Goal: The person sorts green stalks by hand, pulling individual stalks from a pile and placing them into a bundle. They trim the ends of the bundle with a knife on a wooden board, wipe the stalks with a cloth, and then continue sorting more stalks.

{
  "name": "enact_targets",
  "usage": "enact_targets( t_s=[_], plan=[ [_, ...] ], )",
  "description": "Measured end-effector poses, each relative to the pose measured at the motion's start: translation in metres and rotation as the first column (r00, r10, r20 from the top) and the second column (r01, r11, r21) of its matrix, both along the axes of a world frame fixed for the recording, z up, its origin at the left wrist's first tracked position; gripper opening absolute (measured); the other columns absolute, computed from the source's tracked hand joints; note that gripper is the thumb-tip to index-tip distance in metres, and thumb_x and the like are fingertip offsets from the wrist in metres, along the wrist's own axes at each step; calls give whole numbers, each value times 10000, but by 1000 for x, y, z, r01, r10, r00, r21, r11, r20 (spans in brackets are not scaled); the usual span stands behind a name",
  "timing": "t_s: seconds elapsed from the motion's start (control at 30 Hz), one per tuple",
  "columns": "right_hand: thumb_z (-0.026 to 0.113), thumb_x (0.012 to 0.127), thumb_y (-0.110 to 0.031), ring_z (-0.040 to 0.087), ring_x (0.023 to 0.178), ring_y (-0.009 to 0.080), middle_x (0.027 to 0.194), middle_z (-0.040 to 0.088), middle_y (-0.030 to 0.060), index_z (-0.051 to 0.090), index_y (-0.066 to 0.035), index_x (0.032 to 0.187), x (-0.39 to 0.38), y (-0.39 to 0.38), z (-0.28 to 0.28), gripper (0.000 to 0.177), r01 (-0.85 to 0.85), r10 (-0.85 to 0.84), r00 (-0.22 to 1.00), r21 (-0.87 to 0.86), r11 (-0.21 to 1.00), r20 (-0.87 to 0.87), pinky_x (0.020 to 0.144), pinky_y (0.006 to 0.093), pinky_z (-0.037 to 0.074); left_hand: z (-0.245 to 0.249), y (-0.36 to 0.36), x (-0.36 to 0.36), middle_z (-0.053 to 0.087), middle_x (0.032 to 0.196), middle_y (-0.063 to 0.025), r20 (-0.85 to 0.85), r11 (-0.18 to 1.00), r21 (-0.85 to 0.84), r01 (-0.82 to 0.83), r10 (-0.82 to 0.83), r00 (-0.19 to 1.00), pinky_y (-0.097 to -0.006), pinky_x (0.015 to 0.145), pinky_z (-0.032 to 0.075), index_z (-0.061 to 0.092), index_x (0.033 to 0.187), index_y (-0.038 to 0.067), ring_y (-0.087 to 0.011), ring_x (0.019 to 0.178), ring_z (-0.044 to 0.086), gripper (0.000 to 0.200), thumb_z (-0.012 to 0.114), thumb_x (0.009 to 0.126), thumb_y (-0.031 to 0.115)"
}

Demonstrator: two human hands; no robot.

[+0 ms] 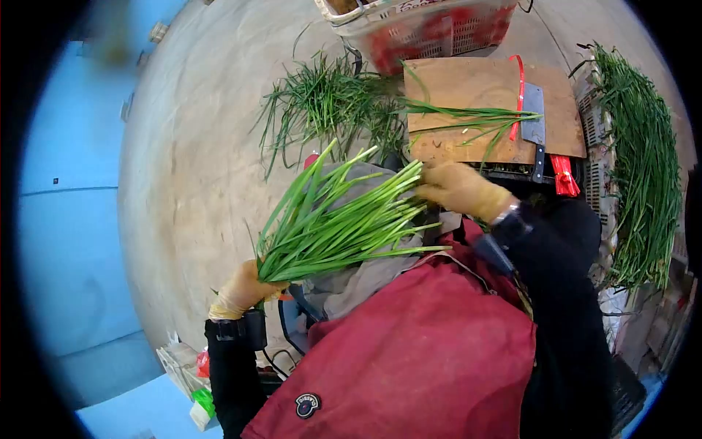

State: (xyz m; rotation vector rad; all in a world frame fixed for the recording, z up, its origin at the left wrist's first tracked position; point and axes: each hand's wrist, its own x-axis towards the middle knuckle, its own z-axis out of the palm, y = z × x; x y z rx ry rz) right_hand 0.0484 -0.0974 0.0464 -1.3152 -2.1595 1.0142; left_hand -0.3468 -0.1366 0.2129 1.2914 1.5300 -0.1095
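Note:
A bunch of long green chives (344, 219) lies across my lap, fanning up and to the right. My left hand (245, 289), in a yellowish glove, grips the bunch at its lower end. My right hand (461, 189), also gloved, touches the leaf tips at the upper right, fingers closed on a few of them. A few more chive stalks (468, 117) lie on a brown cardboard sheet (468, 84) just beyond my right hand, beside a cleaver (534, 121).
A loose pile of chive scraps (322, 102) lies on the concrete floor ahead. A plastic crate (424, 29) stands at the top. A long bundle of chives (643, 161) rests on crates at the right. A dark red apron (417, 351) covers my lap.

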Motion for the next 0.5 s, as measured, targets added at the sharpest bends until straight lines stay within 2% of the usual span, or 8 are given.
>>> enact_targets(
  t_s=[0.03,0.1,0.13,0.23,0.37,0.4,0.43,0.5],
  plan=[
    [615,870,-297,617,950,384,956,662,201,670,-24,1047,-20,10,2,329,-56,76,980,-113,992,183,840,424,492,-1,0,-3,659,866,-30,12,999,18,30,-30,999,-284,703,580,623,1082,-42,-89,743,612,249,678,858,53],
    [619,871,-302,627,943,377,959,665,210,668,-22,1022,-53,18,1,322,-13,19,996,-76,997,84,838,422,494,7,0,4,651,848,-28,9,1000,4,9,-9,1000,-284,690,577,627,1070,-41,-88,746,612,238,681,854,45],
    [624,866,-290,634,947,368,974,671,210,672,-20,1004,-58,17,10,307,44,-62,997,-301,953,-50,835,421,498,9,0,7,646,839,-26,11,1000,-5,-4,5,1000,-284,683,576,629,1064,-40,-88,748,612,233,682,851,41],
    [573,831,-229,626,931,402,941,664,227,681,-23,859,-61,9,-32,235,119,-133,986,-139,983,-96,829,466,497,10,-1,7,655,846,-42,-90,999,-31,-11,9,996,-281,671,560,638,1032,-38,-104,749,625,213,692,835,25],
    [535,853,-297,657,870,373,897,686,185,704,-76,905,3,3,-58,283,280,-254,940,-89,956,229,772,476,520,-2,0,-4,661,839,-52,-90,999,-26,-37,34,995,-284,671,543,643,991,-36,-128,737,637,181,689,823,13],
    [551,844,-221,643,869,357,913,690,145,691,-89,898,28,-7,-89,199,85,-92,912,33,996,401,751,448,513,-4,-2,-5,659,832,-51,-47,999,7,-38,38,998,-284,670,543,642,988,-36,-129,730,638,178,686,824,15],
    [563,821,-229,645,892,346,930,692,138,700,-104,905,47,-18,-78,205,15,57,863,-138,990,503,770,440,515,-5,-6,-7,658,825,-50,-6,998,39,-44,44,999,-285,668,543,641,984,-36,-130,724,639,174,684,824,17],
    [615,766,-191,647,904,341,941,691,146,719,-124,977,63,-35,-41,245,126,53,856,-307,943,514,785,416,515,-9,-4,-14,650,821,-44,-36,999,31,18,-17,999,-289,673,556,640,991,-32,-120,724,630,175,679,829,21]
  ],
)
